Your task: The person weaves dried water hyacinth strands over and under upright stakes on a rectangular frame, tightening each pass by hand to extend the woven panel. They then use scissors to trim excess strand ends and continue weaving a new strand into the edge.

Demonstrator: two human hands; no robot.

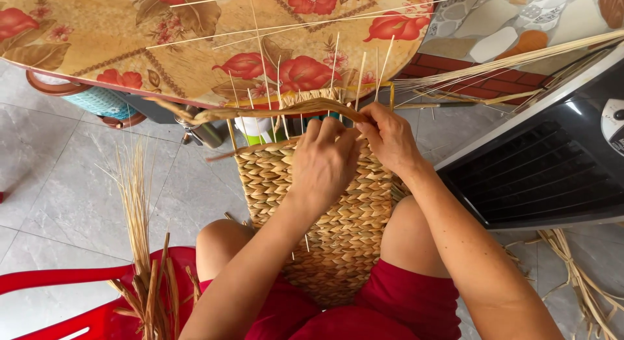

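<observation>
A half-woven basket [338, 229] of tan twisted straw rests between my knees, its rim facing away, thin pale upright stakes [359, 77] sticking out of it. My left hand [325, 161] lies over the rim, fingers curled on the weave. My right hand [390, 138] sits beside it, pinching a flat brown straw strand [260, 111] that runs off to the left along the rim.
A round table [195, 41] with a flowered cloth is straight ahead. A black and grey appliance [546, 164] stands at the right. A red plastic chair [71, 294] at lower left bears a bundle of dry straw [140, 249]. More straw [585, 275] lies on the tiled floor.
</observation>
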